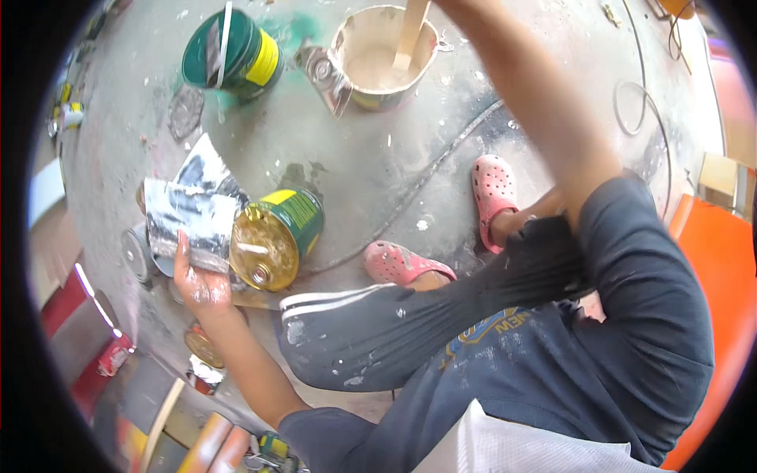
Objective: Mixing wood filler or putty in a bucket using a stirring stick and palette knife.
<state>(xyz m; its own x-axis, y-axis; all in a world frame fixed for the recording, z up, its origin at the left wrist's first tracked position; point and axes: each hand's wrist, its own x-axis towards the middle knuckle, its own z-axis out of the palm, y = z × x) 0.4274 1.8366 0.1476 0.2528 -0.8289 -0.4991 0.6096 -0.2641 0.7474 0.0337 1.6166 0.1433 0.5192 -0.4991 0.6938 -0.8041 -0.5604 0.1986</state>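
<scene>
My left hand (203, 285) holds a crumpled silver foil sheet (193, 225), its thumb in front and the other fingers partly hidden behind. Right beside that hand, a green and yellow metal can (293, 225) leans with its gold-coloured end towards me. My right arm reaches up across the view and leaves it at the top edge, so that hand is out of sight. Just left of where the arm leaves, a flat wooden stick (412, 33) stands in a bucket (385, 98) of beige paint-like mixture. A bent silver piece with a round fitting (322, 71) sits against this bucket's left side.
A green bucket (268, 59) with a pale handle stands at the far left. A dark hose (430, 169) crosses the stained floor behind my pink clogs (495, 189). Several tins, one a round tin (203, 343), lie at left. An orange panel (717, 268) is at right.
</scene>
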